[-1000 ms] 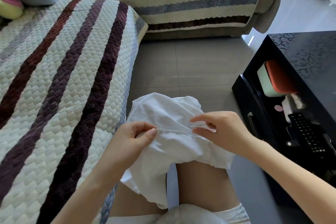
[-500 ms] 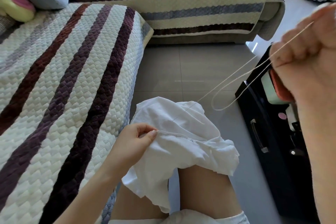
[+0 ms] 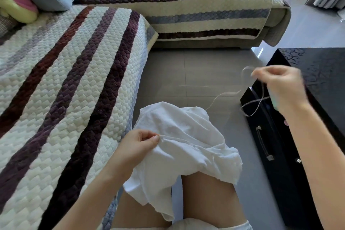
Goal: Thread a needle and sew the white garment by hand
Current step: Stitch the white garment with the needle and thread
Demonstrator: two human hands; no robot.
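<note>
Crumpled white cotton garment on knees, fold pinched by left hand; raised right hand pinching looped pale sewing thread; needle indiscernible.

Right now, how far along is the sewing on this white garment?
Threading looks done: thread runs from the white garment up to the right hand, slack and looped. In hand: the left hand pinches a fold on the knee. Left: more stitches and tying off; the needle is too small to see.
</note>
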